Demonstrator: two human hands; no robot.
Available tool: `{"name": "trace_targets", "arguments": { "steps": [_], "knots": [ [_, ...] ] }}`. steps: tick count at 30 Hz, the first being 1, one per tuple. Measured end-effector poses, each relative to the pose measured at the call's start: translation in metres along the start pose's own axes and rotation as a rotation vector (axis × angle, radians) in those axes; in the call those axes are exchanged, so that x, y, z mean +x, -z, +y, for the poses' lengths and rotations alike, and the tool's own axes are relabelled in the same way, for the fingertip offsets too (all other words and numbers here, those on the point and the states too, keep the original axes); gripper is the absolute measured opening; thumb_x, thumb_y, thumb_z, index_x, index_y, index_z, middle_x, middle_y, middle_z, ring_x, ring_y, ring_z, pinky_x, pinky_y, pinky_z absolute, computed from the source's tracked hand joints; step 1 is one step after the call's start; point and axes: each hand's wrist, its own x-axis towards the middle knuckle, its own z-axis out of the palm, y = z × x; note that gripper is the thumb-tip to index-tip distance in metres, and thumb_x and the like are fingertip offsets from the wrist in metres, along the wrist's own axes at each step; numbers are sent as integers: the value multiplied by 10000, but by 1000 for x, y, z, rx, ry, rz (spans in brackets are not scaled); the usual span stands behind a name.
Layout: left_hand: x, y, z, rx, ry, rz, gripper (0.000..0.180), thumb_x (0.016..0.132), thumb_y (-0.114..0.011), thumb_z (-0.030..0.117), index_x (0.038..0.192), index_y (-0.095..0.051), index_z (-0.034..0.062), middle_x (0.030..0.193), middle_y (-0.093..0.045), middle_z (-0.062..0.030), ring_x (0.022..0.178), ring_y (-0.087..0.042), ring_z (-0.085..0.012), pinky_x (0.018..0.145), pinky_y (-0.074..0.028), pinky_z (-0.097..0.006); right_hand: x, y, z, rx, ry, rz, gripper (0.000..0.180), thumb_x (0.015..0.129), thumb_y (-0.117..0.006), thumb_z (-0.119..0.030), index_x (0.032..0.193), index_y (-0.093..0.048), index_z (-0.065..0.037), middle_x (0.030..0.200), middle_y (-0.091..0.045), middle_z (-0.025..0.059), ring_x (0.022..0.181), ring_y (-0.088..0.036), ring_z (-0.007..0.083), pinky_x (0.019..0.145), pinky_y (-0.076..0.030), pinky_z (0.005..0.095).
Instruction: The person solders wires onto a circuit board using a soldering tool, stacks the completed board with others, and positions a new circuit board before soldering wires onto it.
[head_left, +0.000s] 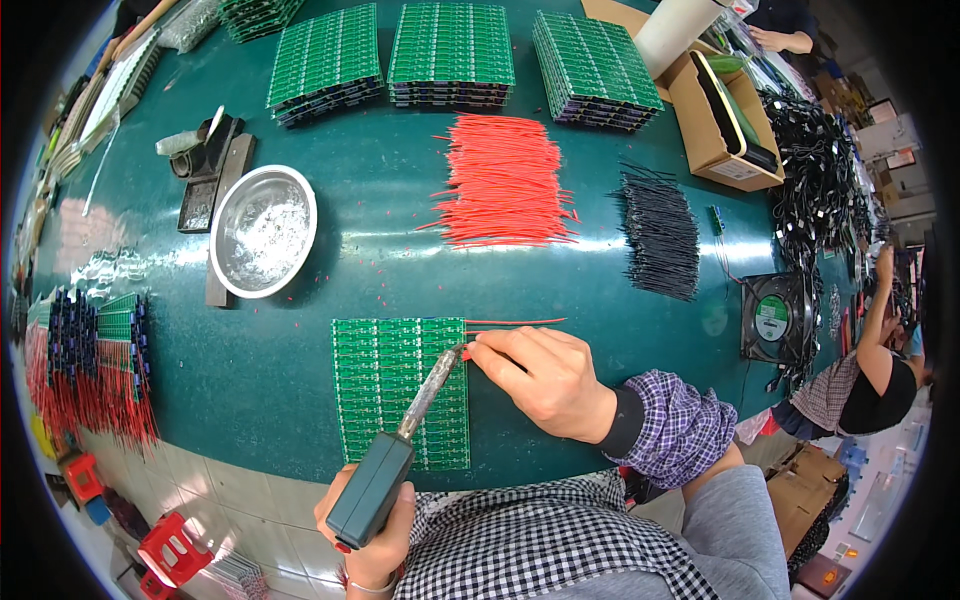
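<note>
My left hand (372, 530) is wrapped round the dark green handle of a soldering iron (375, 488). Its metal barrel slants up to the right, and the tip meets the right edge of a green circuit board panel (400, 400) lying flat on the table. At that same edge my right hand (545, 378) pinches a red wire, of which only a bit of the end shows by the fingertips. Just above the fingers, another red wire (515, 322) runs out rightward from the panel's top row.
Beyond the panel lie a pile of red wires (505, 180) and a pile of black wires (660, 230). A white bowl (308, 235) stands left, a black fan (775, 318) right. Stacked green panels (452, 50) line the back. Wired boards (120, 345) sit far left; a cardboard box (735, 170) is back right.
</note>
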Motion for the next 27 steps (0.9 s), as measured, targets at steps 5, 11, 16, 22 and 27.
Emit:
{"name": "trace_targets", "arguments": {
  "steps": [5,11,16,22,27],
  "knots": [
    [-12,5,-21,-25,-16,5,230,681,-785,-5,900,-725,-44,787,-666,-128,625,-642,-242,572,-494,-335,1,0,0,-13,-2,1,224,789,-733,-79,1004,-748,-18,961,-718,61,760,-716,171,651,-574,287],
    [-16,4,-18,-127,78,73,230,680,-787,-10,895,-719,-54,784,-654,-127,640,-623,-234,584,-478,-324,1,-1,-1,-19,-3,0,213,789,-737,-78,993,-749,-19,960,-718,61,767,-719,170,660,-578,286],
    [-12,-1,-14,-114,56,82,233,684,-792,-14,903,-721,-55,794,-665,-135,638,-634,-228,583,-488,-323,0,-1,-2,-25,-7,-5,203,790,-737,-75,984,-747,-19,957,-718,62,768,-720,173,663,-581,287],
    [1,-5,-4,-48,-88,47,229,682,-785,-23,901,-722,-53,801,-675,-138,626,-641,-222,576,-496,-324,0,-2,-2,-27,-9,1,204,786,-739,-79,980,-746,-19,954,-720,65,768,-721,177,659,-582,290],
    [0,-5,-5,-35,-83,47,223,676,-782,-25,887,-716,-51,785,-667,-129,612,-635,-222,563,-488,-324,-1,-1,-2,-25,-10,-7,208,783,-739,-83,982,-747,-21,954,-720,63,765,-720,175,654,-580,289]
  ]
}}
